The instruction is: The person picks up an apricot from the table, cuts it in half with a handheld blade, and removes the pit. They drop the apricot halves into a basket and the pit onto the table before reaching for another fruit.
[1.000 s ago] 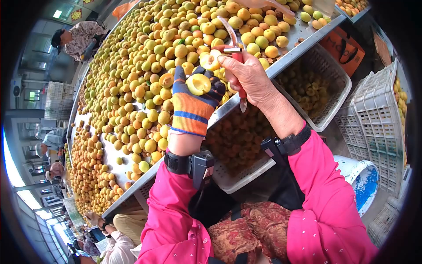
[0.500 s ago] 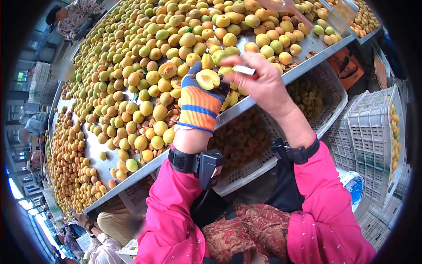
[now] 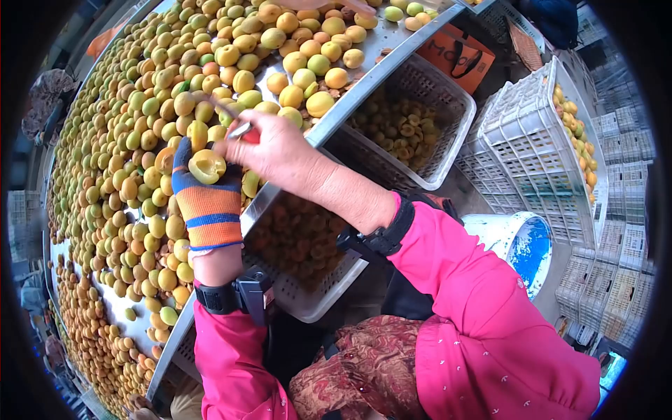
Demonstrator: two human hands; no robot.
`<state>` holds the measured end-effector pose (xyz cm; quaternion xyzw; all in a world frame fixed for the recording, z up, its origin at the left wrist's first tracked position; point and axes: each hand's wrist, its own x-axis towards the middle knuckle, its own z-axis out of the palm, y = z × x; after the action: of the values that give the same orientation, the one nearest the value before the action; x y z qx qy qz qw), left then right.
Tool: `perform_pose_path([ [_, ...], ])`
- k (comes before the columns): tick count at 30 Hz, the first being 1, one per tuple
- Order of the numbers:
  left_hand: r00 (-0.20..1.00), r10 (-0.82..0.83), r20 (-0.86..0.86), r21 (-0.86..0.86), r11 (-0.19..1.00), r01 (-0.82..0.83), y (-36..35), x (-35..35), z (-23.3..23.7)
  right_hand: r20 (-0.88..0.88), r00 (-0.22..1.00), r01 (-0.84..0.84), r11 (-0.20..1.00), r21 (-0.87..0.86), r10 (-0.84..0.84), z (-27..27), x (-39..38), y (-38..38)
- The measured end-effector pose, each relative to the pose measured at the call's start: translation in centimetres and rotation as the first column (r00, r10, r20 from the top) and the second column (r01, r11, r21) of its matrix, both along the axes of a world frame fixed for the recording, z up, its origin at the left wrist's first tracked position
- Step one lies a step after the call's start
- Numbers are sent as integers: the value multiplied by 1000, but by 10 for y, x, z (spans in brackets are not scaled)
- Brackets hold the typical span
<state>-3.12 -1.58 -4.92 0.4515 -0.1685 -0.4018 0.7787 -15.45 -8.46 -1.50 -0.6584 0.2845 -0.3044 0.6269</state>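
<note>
My left hand (image 3: 208, 203), in an orange and blue striped glove, is closed around a cut apricot half (image 3: 207, 166) whose hollow faces up. My bare right hand (image 3: 283, 154) is curled beside it, its fingertips close to the cut fruit. In its grip is a small red-handled knife (image 3: 250, 134) with a silvery end; the rest of it is blurred or hidden by the fingers. Both hands are above the near edge of a metal table (image 3: 280, 197), where many whole apricots (image 3: 150, 178) lie in a thick layer.
Below the table edge, one crate (image 3: 448, 150) holds apricot halves and another crate (image 3: 315, 304) holds darker pieces. To the right stand a stacked white crate (image 3: 532, 140) with apricots, a white bucket (image 3: 483, 227) with blue inside, and an orange box (image 3: 458, 56).
The view has turned to the right, so the table and both hands appear further left. My right hand has come nearer the apricot half, which stays in my left hand.
</note>
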Motion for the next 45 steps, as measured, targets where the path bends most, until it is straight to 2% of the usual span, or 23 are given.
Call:
perform_pose_path([
  [1, 932, -8, -363, -35, 999, -5, -1, 7, 1, -87, 995, -51, 994, -100, 42, 2, -2, 3],
  [3, 994, 18, 106, 89, 996, -28, 2, -5, -9, -175, 984, -64, 983, -173, 33, -4, -1, 10],
  [11, 993, -15, -119, 46, 999, 21, 0, -11, 10, 16, 999, 48, 995, -87, -47, 2, -2, 18],
  [12, 957, -9, 291, 78, 997, -14, 0, -16, 0, 16, 999, 46, 995, -87, -44, 3, -3, 18],
  [13, 957, -7, 290, 78, 997, -17, -2, -14, -5, 100, 994, 42, 999, -14, -41, 4, -5, 18],
  [15, 957, -184, -224, -144, 977, 155, -9, -2, -9, 272, 961, 11, 992, 125, -45, 7, -8, 14],
  [16, 829, -23, 559, 29, 1000, 8, -4, -20, 7, 255, 966, 15, 995, 102, -41, 11, -14, 9],
  [17, 920, -174, -351, -201, 974, 108, -10, -5, 1, 170, 984, 46, 997, 66, -57, 22, -26, 2],
  [18, 992, -115, 57, -44, 992, 117, -6, -4, 3, 123, 987, 102, 995, 24, -104, 21, -34, -9],
  [19, 884, -96, 457, 114, 992, 48, -4, -10, 4, 21, 976, 216, 971, -97, -215, 19, -46, -21],
  [21, 812, 13, 584, 86, 993, -78, -6, -16, -5, -197, 884, 349, 878, -327, -425, 23, -78, -53],
  [22, 994, -108, -14, -103, 989, 106, -3, -15, 10, -338, 780, 322, 800, -507, -527, 20, -100, -73],
  [23, 849, -250, -466, -258, 956, 140, 1, -10, 22, -435, 675, 249, 739, -626, -596, 31, -118, -81],
  [24, 972, -188, -141, -181, 970, 161, 2, -12, 22, -434, 610, 240, 677, -696, -662, 20, -138, -99],
  [25, 970, -131, 206, -95, 984, 153, 1, -17, 21, -423, 508, 195, 578, -792, -750, 24, -141, -100],
  [27, 943, -142, 301, -57, 984, 167, -1, -21, 22, -269, 632, 429, 617, -659, -726, 19, -138, -99],
  [29, 909, -140, -393, -135, 986, 94, -2, -28, 39, -78, 814, 561, 815, -148, -575, 36, -105, -70],
  [32, 918, -135, -373, -69, 991, 118, -2, -31, 39, 275, 894, 286, 923, 257, -353, 28, -60, -42],
  [33, 935, -140, -326, -44, 990, 133, -2, -31, 39, 206, 936, 214, 927, 307, -284, 28, -50, -32],
  [35, 924, -118, -363, 2, 992, 128, -3, -32, 44, 156, 988, -62, 926, 372, 4, 28, -36, -20],
  [37, 987, -112, -114, 95, 988, 123, -3, -32, 42, 112, 994, -12, 999, 45, 7, 19, -14, -4],
  [41, 996, 19, -86, 52, 999, -14, -10, -31, 37, 9, 996, -92, 996, 5, 92, 14, -9, 2],
  [45, 938, -182, -296, -66, 983, 170, -11, -25, 27, 239, 971, -24, 999, 43, 13, 7, -3, 9],
])
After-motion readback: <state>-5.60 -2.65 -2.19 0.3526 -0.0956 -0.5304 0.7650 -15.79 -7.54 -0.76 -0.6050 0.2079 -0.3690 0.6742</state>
